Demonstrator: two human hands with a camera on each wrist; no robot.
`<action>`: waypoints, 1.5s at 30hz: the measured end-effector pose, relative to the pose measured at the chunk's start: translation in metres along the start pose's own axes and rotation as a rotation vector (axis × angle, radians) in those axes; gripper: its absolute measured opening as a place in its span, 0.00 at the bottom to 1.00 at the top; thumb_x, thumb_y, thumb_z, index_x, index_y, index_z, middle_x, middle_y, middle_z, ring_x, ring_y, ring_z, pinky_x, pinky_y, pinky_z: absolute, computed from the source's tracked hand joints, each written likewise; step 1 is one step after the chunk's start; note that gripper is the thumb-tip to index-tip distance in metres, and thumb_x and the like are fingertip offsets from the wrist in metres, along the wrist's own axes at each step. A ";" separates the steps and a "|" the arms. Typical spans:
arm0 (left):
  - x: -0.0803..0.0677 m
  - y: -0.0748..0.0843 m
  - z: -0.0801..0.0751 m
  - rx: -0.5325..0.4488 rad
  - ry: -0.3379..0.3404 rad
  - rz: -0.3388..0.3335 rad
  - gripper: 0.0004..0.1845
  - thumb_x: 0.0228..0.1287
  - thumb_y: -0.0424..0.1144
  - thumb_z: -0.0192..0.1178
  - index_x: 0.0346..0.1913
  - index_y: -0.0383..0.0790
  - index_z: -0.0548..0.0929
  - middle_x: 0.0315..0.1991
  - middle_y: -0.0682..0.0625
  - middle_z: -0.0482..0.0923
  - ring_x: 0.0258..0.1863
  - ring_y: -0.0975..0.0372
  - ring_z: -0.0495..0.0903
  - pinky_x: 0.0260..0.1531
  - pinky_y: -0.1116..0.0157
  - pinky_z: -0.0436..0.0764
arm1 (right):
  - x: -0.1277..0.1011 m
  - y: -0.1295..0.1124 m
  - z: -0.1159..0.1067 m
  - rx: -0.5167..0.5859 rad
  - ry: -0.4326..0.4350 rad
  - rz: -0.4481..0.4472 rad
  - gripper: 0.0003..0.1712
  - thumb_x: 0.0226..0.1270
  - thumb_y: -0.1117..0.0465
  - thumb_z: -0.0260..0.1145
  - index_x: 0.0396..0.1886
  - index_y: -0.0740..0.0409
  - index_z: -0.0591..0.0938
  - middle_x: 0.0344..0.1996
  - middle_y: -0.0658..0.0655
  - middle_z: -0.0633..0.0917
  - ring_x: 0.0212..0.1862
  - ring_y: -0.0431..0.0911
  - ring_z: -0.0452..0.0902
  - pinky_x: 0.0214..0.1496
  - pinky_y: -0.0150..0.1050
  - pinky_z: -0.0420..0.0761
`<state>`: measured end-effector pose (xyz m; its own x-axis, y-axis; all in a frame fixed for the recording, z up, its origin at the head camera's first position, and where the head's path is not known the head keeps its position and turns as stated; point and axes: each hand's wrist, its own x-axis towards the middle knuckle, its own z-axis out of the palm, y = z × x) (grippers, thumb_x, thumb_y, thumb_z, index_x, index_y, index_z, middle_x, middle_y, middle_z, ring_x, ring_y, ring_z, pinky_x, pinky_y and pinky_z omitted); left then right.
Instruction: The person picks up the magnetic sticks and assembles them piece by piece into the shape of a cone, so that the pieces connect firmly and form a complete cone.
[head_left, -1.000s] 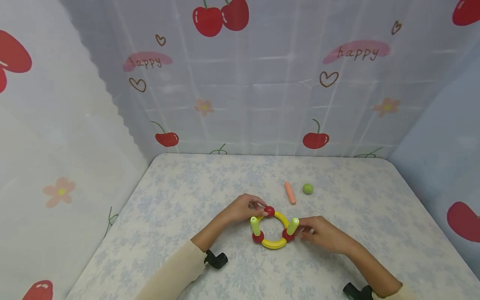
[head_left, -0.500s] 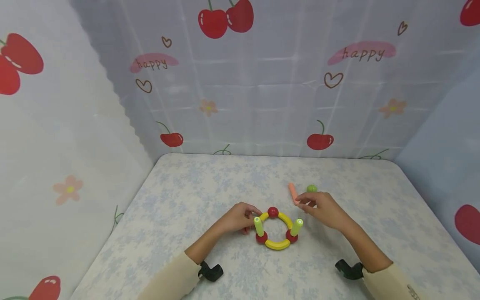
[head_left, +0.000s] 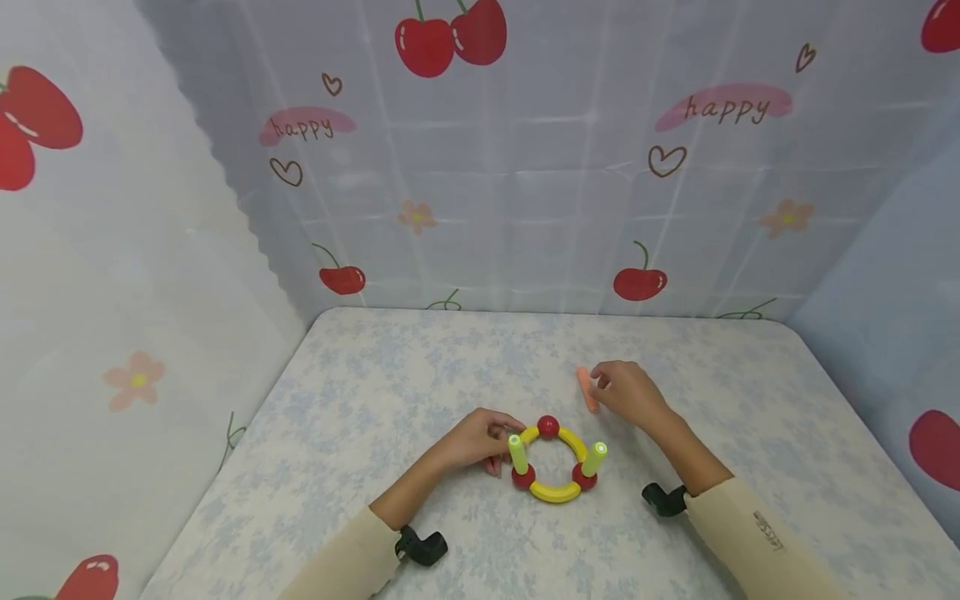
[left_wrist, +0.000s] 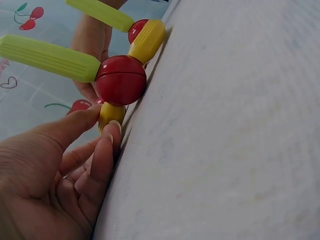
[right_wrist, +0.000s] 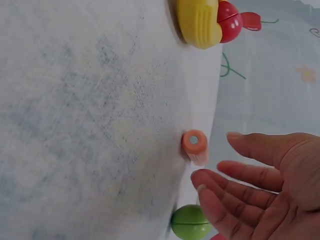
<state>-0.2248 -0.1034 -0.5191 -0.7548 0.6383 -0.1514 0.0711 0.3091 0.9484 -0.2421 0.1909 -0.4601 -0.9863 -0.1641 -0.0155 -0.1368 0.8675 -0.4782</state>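
Observation:
A ring of yellow arcs (head_left: 558, 492) joined by red balls (head_left: 548, 427) lies on the table, with two green sticks (head_left: 517, 454) standing on the near balls. My left hand (head_left: 498, 437) is at the ring's left side; in the left wrist view its thumb and forefinger (left_wrist: 114, 131) pinch a yellow arc (left_wrist: 111, 112) beside a red ball (left_wrist: 120, 80). My right hand (head_left: 603, 383) hovers behind the ring with fingers spread (right_wrist: 220, 160), just above an orange stick (right_wrist: 194, 145) and a green ball (right_wrist: 191, 223). In the head view it hides the ball.
The table (head_left: 375, 392) wears a pale blue flowered cloth. Cherry-print curtains (head_left: 525, 167) close it in at the back and on both sides. Black wrist camera mounts (head_left: 422, 546) sit near each sleeve.
My right hand left the ring's right side and moved back to the orange stick and green ball. My left hand let go of the far red ball and shifted to the ring's left.

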 end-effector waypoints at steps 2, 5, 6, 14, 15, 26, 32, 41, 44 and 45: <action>0.000 0.001 -0.001 -0.006 -0.002 0.004 0.19 0.69 0.27 0.57 0.61 0.36 0.82 0.25 0.44 0.84 0.15 0.58 0.82 0.18 0.64 0.83 | 0.006 0.000 0.001 -0.012 -0.027 0.035 0.19 0.67 0.62 0.71 0.53 0.68 0.84 0.39 0.61 0.86 0.36 0.50 0.80 0.36 0.43 0.85; 0.001 0.004 -0.001 -0.007 0.002 0.008 0.19 0.69 0.28 0.58 0.61 0.38 0.82 0.25 0.44 0.84 0.15 0.59 0.81 0.18 0.65 0.82 | 0.014 -0.001 0.001 -0.016 -0.058 0.092 0.21 0.66 0.61 0.72 0.53 0.70 0.83 0.41 0.63 0.86 0.36 0.50 0.79 0.35 0.42 0.84; 0.002 0.004 -0.001 -0.007 0.005 0.011 0.19 0.69 0.28 0.58 0.61 0.39 0.82 0.25 0.44 0.84 0.15 0.58 0.81 0.18 0.65 0.82 | 0.016 -0.001 0.001 -0.016 -0.065 0.109 0.21 0.66 0.60 0.72 0.53 0.70 0.83 0.41 0.63 0.86 0.36 0.50 0.79 0.35 0.41 0.84; 0.006 0.001 0.001 0.001 0.012 0.026 0.19 0.69 0.28 0.59 0.60 0.40 0.83 0.24 0.44 0.84 0.15 0.58 0.81 0.17 0.65 0.82 | 0.023 0.001 0.003 -0.023 -0.090 0.204 0.26 0.64 0.56 0.72 0.55 0.70 0.82 0.41 0.62 0.85 0.35 0.50 0.77 0.32 0.40 0.80; 0.006 0.001 0.002 -0.001 0.011 0.026 0.19 0.68 0.27 0.58 0.61 0.40 0.82 0.24 0.44 0.84 0.15 0.58 0.81 0.17 0.66 0.82 | 0.023 0.002 0.004 -0.020 -0.092 0.211 0.26 0.64 0.56 0.72 0.55 0.69 0.82 0.41 0.61 0.85 0.35 0.50 0.77 0.31 0.40 0.79; 0.008 0.002 0.003 -0.022 0.015 0.019 0.19 0.69 0.28 0.59 0.60 0.38 0.82 0.24 0.45 0.83 0.14 0.60 0.80 0.17 0.66 0.81 | 0.014 0.008 0.005 0.185 -0.109 0.167 0.25 0.65 0.59 0.70 0.58 0.69 0.81 0.29 0.57 0.82 0.27 0.46 0.74 0.26 0.35 0.74; 0.007 0.000 0.004 -0.020 0.022 0.018 0.18 0.69 0.29 0.60 0.60 0.40 0.83 0.24 0.46 0.84 0.14 0.61 0.79 0.17 0.67 0.81 | 0.004 0.008 0.001 0.422 -0.047 0.116 0.24 0.69 0.60 0.69 0.61 0.67 0.79 0.33 0.58 0.84 0.27 0.50 0.77 0.28 0.41 0.80; 0.000 -0.006 0.005 -0.025 0.043 0.002 0.16 0.69 0.30 0.62 0.58 0.42 0.84 0.23 0.45 0.83 0.13 0.61 0.79 0.15 0.67 0.80 | -0.003 0.002 0.009 0.576 -0.036 0.027 0.25 0.71 0.59 0.69 0.63 0.67 0.78 0.32 0.57 0.87 0.31 0.53 0.81 0.34 0.43 0.84; 0.001 -0.007 0.006 -0.026 0.050 0.001 0.16 0.69 0.30 0.62 0.58 0.43 0.84 0.23 0.45 0.83 0.13 0.60 0.79 0.15 0.67 0.80 | -0.006 0.000 0.010 0.592 -0.035 0.007 0.27 0.71 0.59 0.70 0.64 0.68 0.77 0.36 0.58 0.88 0.32 0.50 0.83 0.35 0.43 0.85; 0.001 -0.008 0.007 -0.027 0.053 0.000 0.16 0.69 0.30 0.62 0.57 0.43 0.85 0.23 0.45 0.83 0.13 0.60 0.79 0.15 0.67 0.80 | -0.006 -0.001 0.010 0.600 -0.036 0.002 0.27 0.71 0.59 0.70 0.64 0.68 0.77 0.38 0.59 0.88 0.33 0.50 0.83 0.36 0.43 0.86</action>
<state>-0.2214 -0.1007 -0.5283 -0.7884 0.5997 -0.1370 0.0543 0.2897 0.9556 -0.2347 0.1863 -0.4685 -0.9813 -0.1879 -0.0420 -0.0487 0.4534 -0.8900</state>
